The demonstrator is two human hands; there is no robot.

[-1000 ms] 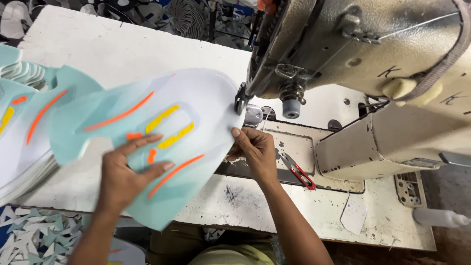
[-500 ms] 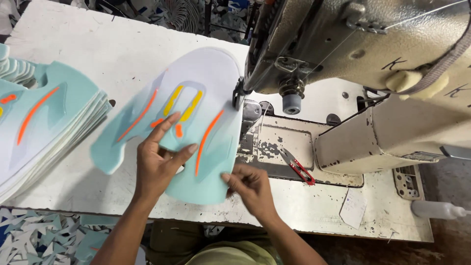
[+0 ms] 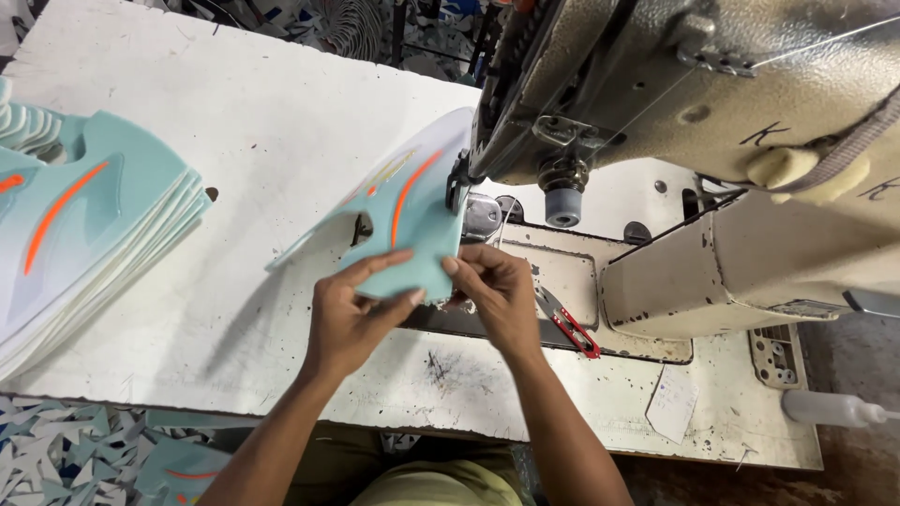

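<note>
Since half a second ago the panel [image 3: 412,220] has swung round: it lay flat and spread out on the worktop [image 3: 234,141], and now it's folded or curled up, with its far edge pushed in under the head of the sewing machine [image 3: 675,84], right by the needle area. Both hands have shifted to its near edge; the left hand [image 3: 352,314] pinches it from the left with fingers flat on top, and the right hand [image 3: 497,290] grips the corner close to the machine bed. Looks to me like it's lined up for stitching, but I can't see any seam on it yet. A stack [image 3: 84,234] of matching teal pieces sits at the left edge, and red snips [image 3: 567,323] lie by the right hand.
</note>
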